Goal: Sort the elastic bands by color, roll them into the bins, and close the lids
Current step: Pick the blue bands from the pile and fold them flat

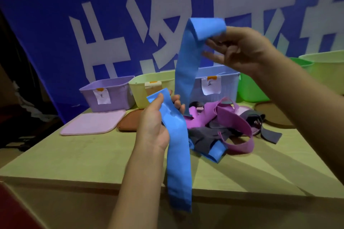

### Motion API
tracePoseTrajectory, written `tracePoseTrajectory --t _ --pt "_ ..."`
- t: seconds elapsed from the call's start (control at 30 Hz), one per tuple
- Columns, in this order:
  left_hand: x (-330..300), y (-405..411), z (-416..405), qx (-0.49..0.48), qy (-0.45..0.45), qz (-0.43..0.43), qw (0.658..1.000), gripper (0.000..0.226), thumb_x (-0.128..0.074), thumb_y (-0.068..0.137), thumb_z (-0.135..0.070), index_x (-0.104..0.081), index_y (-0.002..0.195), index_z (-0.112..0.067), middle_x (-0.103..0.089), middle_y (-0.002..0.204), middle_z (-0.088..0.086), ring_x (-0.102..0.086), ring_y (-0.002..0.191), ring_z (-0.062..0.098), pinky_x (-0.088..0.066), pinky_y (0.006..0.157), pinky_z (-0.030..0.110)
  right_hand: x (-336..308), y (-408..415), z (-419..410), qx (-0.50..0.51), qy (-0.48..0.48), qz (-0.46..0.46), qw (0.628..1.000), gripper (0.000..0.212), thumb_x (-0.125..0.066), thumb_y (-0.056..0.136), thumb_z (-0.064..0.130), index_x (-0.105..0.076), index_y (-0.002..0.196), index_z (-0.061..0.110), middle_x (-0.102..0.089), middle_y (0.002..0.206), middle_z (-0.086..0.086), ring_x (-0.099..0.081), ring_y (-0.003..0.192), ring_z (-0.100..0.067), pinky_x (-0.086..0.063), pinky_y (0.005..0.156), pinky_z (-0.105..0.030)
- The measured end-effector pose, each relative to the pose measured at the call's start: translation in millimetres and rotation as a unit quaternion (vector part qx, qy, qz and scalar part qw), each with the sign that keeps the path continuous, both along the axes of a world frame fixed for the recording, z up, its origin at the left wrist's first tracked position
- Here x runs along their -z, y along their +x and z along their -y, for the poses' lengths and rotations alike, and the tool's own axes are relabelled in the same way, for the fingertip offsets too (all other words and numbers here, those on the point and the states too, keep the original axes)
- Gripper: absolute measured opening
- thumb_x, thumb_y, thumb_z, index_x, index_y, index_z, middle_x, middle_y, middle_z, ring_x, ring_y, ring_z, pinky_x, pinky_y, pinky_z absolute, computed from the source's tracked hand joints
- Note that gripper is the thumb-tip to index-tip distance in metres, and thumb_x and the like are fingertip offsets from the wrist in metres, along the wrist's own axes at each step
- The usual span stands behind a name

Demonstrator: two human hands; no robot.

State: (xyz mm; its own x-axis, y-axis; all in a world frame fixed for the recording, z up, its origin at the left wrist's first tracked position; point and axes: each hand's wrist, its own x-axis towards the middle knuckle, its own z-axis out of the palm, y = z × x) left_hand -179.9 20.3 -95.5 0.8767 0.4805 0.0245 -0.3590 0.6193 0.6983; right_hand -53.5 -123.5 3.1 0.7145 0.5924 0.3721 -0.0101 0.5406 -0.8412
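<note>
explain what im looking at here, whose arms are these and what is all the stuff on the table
There is no machine here. A person wears a camera on the head, so the single picture looks down at their own arms. The left hand and the right hand each grip part of blue elastic band. On the table lies a pile of purple, dark and blue bands. Behind stand open bins: purple bin, yellow bin, blue bin, green bin. A pink lid lies flat in front.

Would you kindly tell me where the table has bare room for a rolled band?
Bare table lies left of the left hand, in front of the pink lid. The right side is crowded by the band pile; bins line the back.
</note>
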Motion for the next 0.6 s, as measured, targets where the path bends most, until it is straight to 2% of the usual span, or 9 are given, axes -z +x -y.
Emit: tracePoseTrajectory --t 0.13,0.27,0.37,0.43,0.53,0.6 --pt "-9 -2 8 -0.019 -0.005 -0.001 1.000 0.024 -0.043 0.100 -0.020 -0.060 0.091 -0.006 -0.062 0.060 0.003 -0.057 0.050 0.012 -0.049 0.065 0.028 -13 -24 10 -0.056 0.056 -0.067 0.995 0.020 -0.044 0.089 -0.002 -0.062 0.097 -0.002 -0.073 0.080 -0.012 -0.072 0.073 -0.018 -0.057 0.059 -0.028" --pt "-13 -8 8 -0.066 -0.012 0.015 0.998 0.041 -0.044 0.099 -0.025 -0.065 0.070 -0.008 -0.060 0.052 0.002 -0.056 0.043 0.011 -0.045 0.068 0.027 -5 -52 25 -0.098 0.060 -0.090 0.989 0.027 -0.045 0.077 -0.004 -0.070 0.069 -0.007 -0.071 0.072 -0.015 -0.072 0.066 -0.020 -0.059 0.063 -0.028" --pt "-12 -15 7 -0.063 -0.024 0.041 0.997 0.025 -0.045 0.099 -0.026 -0.055 0.080 -0.013 -0.055 0.062 0.001 -0.050 0.057 0.011 -0.043 0.067 0.024 8 -72 38 -0.093 0.038 -0.096 0.990 0.025 -0.048 0.073 -0.002 -0.071 0.062 -0.005 -0.071 0.071 -0.014 -0.072 0.065 -0.019 -0.058 0.058 -0.025" --pt "-10 -23 14 -0.012 0.011 0.042 0.999 0.025 -0.049 0.096 -0.032 -0.059 0.082 -0.014 -0.055 0.069 0.001 -0.053 0.063 0.012 -0.046 0.069 0.024 21 -86 44 -0.098 0.009 -0.091 0.991 0.023 -0.051 0.066 0.002 -0.073 0.062 -0.003 -0.071 0.069 -0.011 -0.071 0.062 -0.015 -0.056 0.053 -0.021" --pt "-11 -43 35 0.027 0.097 0.058 0.993 0.035 -0.053 0.087 -0.034 -0.076 0.069 -0.016 -0.070 0.076 0.004 -0.067 0.067 0.017 -0.056 0.067 0.029 50 -102 48 -0.114 -0.033 -0.075 0.990 0.021 -0.054 0.067 0.003 -0.074 0.069 -0.001 -0.072 0.071 -0.008 -0.070 0.062 -0.011 -0.054 0.051 -0.017" --pt "-12 -57 49 0.030 0.139 0.077 0.987 0.031 -0.055 0.078 -0.036 -0.078 0.074 -0.015 -0.074 0.081 0.006 -0.071 0.071 0.018 -0.057 0.066 0.030 73 -108 45 -0.101 -0.048 -0.074 0.991 0.018 -0.057 0.067 0.004 -0.074 0.073 -0.001 -0.071 0.070 -0.007 -0.069 0.060 -0.010 -0.052 0.049 -0.015"
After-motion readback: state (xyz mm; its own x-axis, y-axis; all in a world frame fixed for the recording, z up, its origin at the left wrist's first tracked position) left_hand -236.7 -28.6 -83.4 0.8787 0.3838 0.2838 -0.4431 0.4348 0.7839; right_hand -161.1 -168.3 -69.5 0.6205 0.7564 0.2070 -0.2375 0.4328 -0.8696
